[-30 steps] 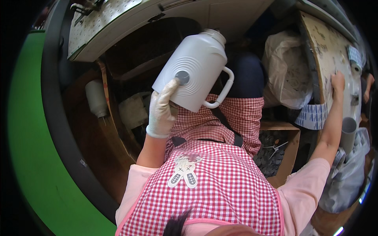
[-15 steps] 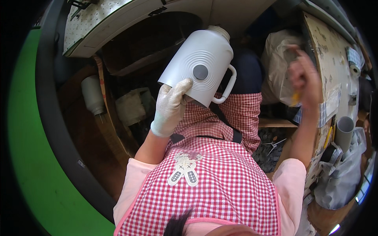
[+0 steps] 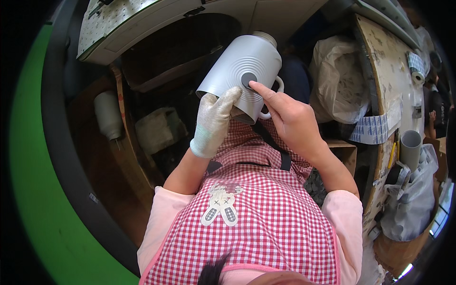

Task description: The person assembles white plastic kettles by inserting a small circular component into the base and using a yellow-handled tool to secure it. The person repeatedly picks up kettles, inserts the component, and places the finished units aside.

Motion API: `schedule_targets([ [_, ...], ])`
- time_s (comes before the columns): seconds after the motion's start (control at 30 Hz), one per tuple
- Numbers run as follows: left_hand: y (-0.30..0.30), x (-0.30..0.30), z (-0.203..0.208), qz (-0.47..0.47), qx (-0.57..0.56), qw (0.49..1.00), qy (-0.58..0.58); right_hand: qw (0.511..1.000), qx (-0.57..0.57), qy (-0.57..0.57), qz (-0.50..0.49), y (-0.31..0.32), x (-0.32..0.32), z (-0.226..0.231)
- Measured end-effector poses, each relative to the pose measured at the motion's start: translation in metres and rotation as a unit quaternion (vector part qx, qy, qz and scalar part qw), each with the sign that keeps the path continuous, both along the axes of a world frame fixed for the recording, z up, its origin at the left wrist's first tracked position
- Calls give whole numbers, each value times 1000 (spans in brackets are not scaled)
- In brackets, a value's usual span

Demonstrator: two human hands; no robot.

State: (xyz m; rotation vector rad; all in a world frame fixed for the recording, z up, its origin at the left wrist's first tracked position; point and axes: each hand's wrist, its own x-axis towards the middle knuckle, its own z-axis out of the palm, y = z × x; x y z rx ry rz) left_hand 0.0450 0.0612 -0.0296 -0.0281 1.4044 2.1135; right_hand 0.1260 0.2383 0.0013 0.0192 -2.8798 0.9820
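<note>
A light grey jug body [image 3: 226, 66] with ringed ridges and a side handle lies tilted above my lap, its neck pointing away. My left hand [image 3: 214, 118], in a whitish glove, is closed on the near open rim, thumb on the outside. On the ridges sits a dark grey round disc [image 3: 248, 80]. My bare right hand [image 3: 291, 115] reaches across the handle, with its index fingertip touching the disc's lower right edge. The other right fingers are curled underneath, and what they may hold is hidden.
At right, a worn workbench [image 3: 380, 61] carries a tape roll [image 3: 418, 77], a yellow tool [image 3: 392, 155] and a grey cylinder [image 3: 410, 145]. Clear plastic bags [image 3: 338, 76] stand beside it. Another grey jug body [image 3: 109, 114] lies at left, near a green strip [image 3: 28, 166].
My right hand has come in from the bench side, where it was blurred with something yellow at it, and its fingertip now meets the disc. The left hand keeps its hold.
</note>
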Motion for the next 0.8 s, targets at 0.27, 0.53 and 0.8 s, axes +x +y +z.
schedule_targets([
  [0.27,21,13,-6,12,-94,993,75,978,204,7,-37,-17,6,-4],
  [0.53,19,5,-11,-5,8,1000,30,981,-156,102,-53,12,0,-19],
  [0.8,-12,14,2,-22,11,996,86,763,-607,42,-217,103,-15,-32],
])
